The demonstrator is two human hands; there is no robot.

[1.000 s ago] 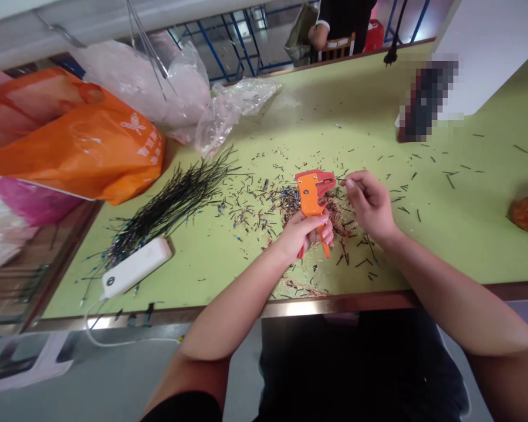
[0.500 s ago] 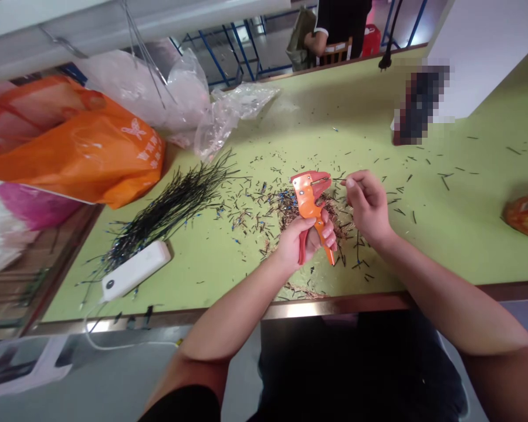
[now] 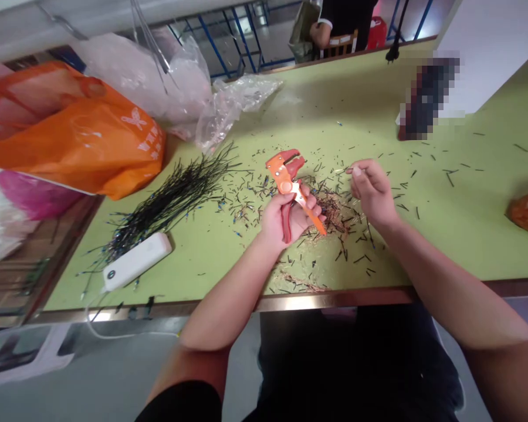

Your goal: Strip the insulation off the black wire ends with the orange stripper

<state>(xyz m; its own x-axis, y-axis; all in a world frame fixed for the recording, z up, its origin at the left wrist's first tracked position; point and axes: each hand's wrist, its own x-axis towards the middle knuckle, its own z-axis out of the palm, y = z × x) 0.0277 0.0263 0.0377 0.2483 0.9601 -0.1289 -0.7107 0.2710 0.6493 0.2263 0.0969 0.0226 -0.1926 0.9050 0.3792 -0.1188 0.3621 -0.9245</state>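
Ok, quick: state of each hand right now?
Left hand: closed, holding the handles of an orange wire stripper.
Right hand: closed to a pinch; cannot tell if it holds a thin wire.

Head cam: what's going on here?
A person grips an orange wire stripper in the left hand, above a heap of cut wire bits on a green table. The right hand is beside the tool, fingers pinched together; anything held there is too thin to make out. A bundle of black wires lies to the left, by a white plastic box. Another person is beyond the table's far edge.
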